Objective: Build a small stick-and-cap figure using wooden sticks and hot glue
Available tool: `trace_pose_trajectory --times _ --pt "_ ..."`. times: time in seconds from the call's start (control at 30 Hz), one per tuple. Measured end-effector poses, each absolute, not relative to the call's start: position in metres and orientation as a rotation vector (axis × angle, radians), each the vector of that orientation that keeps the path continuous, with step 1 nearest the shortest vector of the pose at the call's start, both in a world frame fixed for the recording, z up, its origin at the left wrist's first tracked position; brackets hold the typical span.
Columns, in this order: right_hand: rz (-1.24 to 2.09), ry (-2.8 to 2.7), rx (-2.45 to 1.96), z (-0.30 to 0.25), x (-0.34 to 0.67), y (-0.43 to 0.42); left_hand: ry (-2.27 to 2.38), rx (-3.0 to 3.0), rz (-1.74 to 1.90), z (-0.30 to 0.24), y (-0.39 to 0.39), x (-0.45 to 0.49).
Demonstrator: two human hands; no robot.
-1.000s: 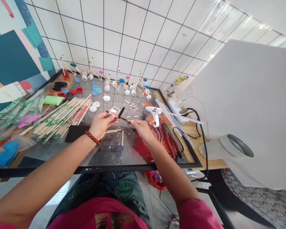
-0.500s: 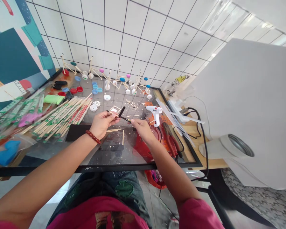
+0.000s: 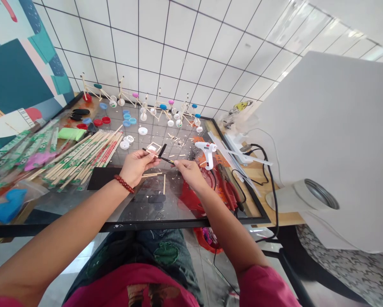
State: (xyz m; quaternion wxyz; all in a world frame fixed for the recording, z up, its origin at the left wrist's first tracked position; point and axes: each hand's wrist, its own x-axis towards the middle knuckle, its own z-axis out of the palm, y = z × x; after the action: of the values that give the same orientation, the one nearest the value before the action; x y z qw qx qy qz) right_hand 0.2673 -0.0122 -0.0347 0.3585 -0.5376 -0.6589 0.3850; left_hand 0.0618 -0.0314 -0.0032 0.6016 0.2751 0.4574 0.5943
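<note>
Along the far edge of the table, a row of stick models [image 3: 163,107] with cap wheels is set against the tiled wall [image 3: 146,47]. The left side is crowded by a pile of pale sticks [image 3: 85,155], while the right is blocked by a white glue gun [image 3: 208,153], red-handled pliers [image 3: 230,192] and translucent rods [image 3: 221,147]. The glass tabletop [image 3: 175,207] is bounded on the near side by a black border [image 3: 140,226]; between it and the hands, a stretch of glass is strewn with crumbs and one short stick [image 3: 164,184]. Above the middle, a thin, partly dark stick [image 3: 165,160] is held between both hands: its left part is pinched by thumb and fingers of the left hand [image 3: 135,168], its right end by the right hand's [image 3: 189,172] fingertips. Whether the black strip [image 3: 162,150] beside it is touched cannot be told.
</note>
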Motion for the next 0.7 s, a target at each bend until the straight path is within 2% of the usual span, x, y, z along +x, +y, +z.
trace_pose_trajectory --times 0.23,0.53,0.7 --pt "0.931 -1.692 -1.397 -0.036 0.27 -0.01 0.998 0.641 1.416 -0.004 -0.029 0.057" --pt "0.467 -2.101 -1.564 -0.027 0.285 -0.018 0.991 0.574 1.406 0.003 -0.026 0.05" --pt "0.355 -2.219 -1.597 -0.031 0.284 -0.02 0.941 0.623 1.424 0.003 -0.028 0.051"
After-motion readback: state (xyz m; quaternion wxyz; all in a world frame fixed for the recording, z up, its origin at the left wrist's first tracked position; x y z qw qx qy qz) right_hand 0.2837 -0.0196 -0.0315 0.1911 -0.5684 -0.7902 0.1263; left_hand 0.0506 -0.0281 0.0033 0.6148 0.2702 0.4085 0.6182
